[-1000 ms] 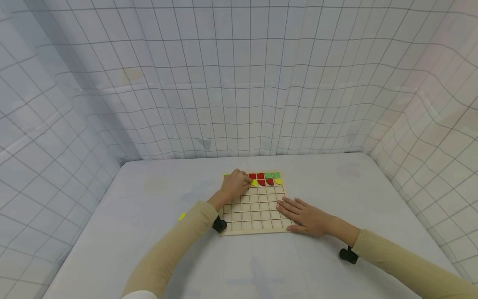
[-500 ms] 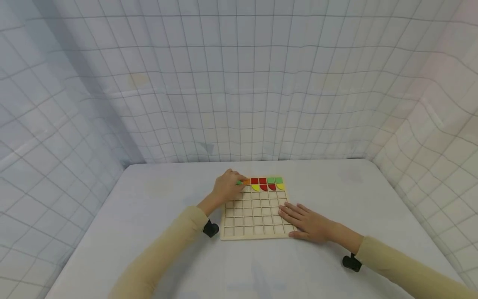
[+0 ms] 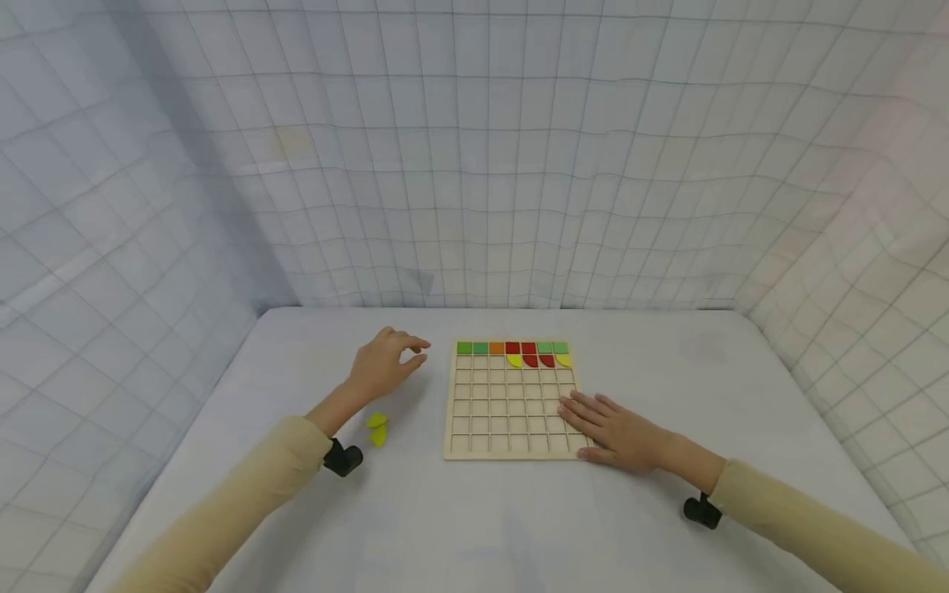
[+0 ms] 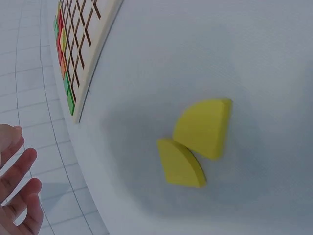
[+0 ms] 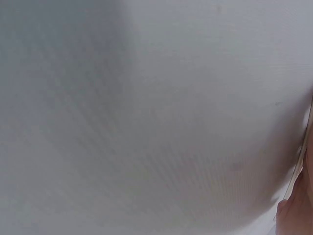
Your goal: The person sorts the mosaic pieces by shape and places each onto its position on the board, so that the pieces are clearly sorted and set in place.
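A wooden grid board (image 3: 480, 408) lies flat on the table. Green, orange and red square tiles fill its far row; red and yellow quarter-round tiles occupy cells on the right of the second row. Left of the board hovers my left hand (image 3: 380, 364), thumb and fingers apart, holding nothing. Two yellow quarter-round tiles lie on the table near its wrist, one tile (image 4: 203, 128) touching the other tile (image 4: 180, 165). My right hand (image 3: 621, 432) rests with fingers spread on the board's right edge; the right wrist view catches only a sliver of it.
The white table (image 3: 474, 527) extends around the board on all sides. A white grid-patterned curtain (image 3: 482, 165) hangs behind it and along both sides. Black wrist cameras sit under each forearm, the left camera (image 3: 343, 458) close to the loose yellow tiles.
My left hand has left the board's far-left corner and moved left, uncovering green tiles and an orange tile in the far row. Both loose yellow tiles now show. My right hand stays put.
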Motion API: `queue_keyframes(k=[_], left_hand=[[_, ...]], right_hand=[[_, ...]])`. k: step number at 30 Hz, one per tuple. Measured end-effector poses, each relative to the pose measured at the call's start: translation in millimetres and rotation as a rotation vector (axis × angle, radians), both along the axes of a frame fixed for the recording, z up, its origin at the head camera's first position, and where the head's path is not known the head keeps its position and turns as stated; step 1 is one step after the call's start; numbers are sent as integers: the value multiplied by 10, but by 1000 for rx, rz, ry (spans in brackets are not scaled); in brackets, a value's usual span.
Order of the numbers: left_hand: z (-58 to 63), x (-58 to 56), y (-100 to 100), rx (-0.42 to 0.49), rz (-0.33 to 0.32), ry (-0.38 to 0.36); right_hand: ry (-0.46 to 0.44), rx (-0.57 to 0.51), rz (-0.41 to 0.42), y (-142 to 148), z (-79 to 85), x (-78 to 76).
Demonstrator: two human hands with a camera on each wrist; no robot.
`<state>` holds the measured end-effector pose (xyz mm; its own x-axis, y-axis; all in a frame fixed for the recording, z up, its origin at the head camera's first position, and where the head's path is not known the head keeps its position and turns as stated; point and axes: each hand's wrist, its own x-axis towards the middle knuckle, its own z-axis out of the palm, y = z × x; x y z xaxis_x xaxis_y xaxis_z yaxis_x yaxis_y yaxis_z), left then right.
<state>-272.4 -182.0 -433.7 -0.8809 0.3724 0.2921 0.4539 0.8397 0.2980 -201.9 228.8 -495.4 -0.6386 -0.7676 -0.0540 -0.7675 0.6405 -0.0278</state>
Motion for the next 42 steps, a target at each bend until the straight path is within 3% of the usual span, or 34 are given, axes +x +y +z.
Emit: queue_keyframes(k=[9,24,35,42], left_hand=[[42,116,-360,7,29,-71],[-251,413,-662,95,82,-226],[-296,561,-813,123,-7,-362],[-349,609,-840,128,20,-384]], right_hand=[[-14,-24,-3,24,33,-11],[-25,-3,11,-7,36,-2],[-29,-17,-1,23,-26,32],[-13,-9,3,18,-21,1]])
